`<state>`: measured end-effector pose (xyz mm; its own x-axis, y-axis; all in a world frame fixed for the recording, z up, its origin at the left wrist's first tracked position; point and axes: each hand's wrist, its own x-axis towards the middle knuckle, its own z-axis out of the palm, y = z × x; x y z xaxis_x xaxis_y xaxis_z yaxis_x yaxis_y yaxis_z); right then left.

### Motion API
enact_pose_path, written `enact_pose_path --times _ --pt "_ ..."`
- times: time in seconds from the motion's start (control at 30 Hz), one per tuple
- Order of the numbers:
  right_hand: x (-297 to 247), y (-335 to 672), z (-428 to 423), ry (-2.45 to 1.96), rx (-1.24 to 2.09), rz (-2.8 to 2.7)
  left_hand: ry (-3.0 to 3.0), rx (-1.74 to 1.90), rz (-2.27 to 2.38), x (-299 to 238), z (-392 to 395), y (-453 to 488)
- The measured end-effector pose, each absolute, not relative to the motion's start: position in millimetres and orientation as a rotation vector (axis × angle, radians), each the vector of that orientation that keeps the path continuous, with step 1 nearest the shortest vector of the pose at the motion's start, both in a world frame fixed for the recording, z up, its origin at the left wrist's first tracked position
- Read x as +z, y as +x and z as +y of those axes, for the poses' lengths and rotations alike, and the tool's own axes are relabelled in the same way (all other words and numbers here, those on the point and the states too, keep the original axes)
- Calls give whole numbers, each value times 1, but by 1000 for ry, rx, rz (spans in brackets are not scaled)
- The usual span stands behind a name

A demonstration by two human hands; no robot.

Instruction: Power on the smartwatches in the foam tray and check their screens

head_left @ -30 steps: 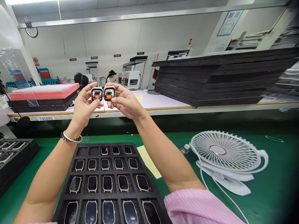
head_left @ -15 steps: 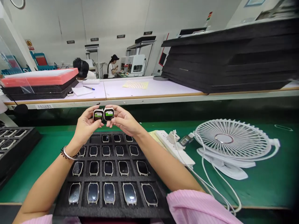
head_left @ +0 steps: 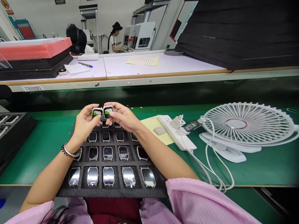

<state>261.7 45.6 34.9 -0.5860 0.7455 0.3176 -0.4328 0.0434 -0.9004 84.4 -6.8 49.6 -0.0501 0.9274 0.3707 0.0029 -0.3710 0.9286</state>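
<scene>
My left hand (head_left: 85,120) is closed on a smartwatch (head_left: 97,114), gripping its pale case between thumb and fingers. A second smartwatch (head_left: 108,112) is held by my right hand (head_left: 123,117), with the thumb on its lower screen. The two watches are side by side, and both screens are lit with green and white areas. Below my hands lies a black foam tray (head_left: 100,191) holding rows of strapless watches, such as one dark-screened watch (head_left: 108,176) at the front. My forearms cover part of its sides.
On the green bench to the right are a white power strip (head_left: 175,132) with plugs and cables, a yellow sheet (head_left: 149,124) bearing a pale square piece (head_left: 159,130), and a white fan (head_left: 247,124). Another watch tray (head_left: 18,137) stands left. Beyond the shelf (head_left: 112,67), two people sit.
My view has tilted downward, so the shelf sits higher and more of my lap shows. My right thumb has moved up onto its watch's screen. Both hands keep their watches.
</scene>
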Motion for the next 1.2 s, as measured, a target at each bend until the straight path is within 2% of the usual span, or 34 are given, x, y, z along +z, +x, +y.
enact_pose_path --times 1.2 --pt "32 260 44 -386 1681 -1433 1379 1501 1039 48 -9 84"
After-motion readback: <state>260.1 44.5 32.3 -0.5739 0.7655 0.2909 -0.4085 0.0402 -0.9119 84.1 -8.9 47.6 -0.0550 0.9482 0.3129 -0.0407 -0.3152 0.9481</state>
